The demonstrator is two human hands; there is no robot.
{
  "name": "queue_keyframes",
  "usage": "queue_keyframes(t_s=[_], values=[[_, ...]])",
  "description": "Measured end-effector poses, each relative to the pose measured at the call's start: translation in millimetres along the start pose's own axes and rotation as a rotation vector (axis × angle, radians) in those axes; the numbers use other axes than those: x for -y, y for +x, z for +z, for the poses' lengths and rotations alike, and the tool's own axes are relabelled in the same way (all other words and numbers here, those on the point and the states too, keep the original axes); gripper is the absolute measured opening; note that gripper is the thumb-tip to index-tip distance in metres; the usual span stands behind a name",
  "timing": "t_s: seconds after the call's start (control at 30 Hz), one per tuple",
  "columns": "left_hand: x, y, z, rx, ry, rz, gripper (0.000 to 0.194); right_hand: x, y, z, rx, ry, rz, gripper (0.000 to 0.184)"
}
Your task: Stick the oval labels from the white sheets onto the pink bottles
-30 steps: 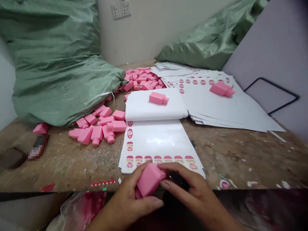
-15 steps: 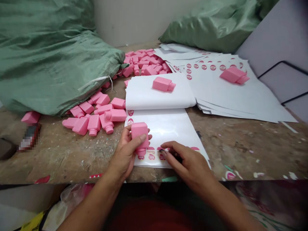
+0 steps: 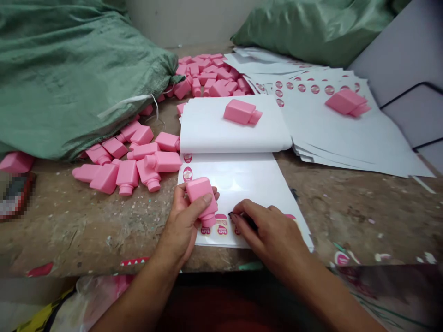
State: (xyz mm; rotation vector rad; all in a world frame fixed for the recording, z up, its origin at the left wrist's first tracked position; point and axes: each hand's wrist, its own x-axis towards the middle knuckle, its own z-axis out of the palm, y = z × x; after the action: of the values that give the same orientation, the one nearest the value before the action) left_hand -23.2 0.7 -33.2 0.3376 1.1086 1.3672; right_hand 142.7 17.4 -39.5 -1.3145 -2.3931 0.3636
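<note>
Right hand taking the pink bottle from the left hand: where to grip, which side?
I'd take the neck, from the near right. The pink bottle tilts neck-down toward the wearer, and its neck sticks out below the thumb of the left hand, which presses the body; fingers wrap behind. The right hand seems to pinch something dark, so likely free it first.

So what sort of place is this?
Likely a small workshop: a worn wooden table, many loose pink bottles beside a big green sack, and sheets of printed labels.
</note>
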Motion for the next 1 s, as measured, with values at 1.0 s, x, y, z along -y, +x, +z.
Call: queue_keyframes(t_s=[1.0], values=[[-6, 2, -0.7, 0.021, -0.033, -0.013, 0.042, 26, -32, -31, 0.149, 0.670, 0.017, 0.021]])
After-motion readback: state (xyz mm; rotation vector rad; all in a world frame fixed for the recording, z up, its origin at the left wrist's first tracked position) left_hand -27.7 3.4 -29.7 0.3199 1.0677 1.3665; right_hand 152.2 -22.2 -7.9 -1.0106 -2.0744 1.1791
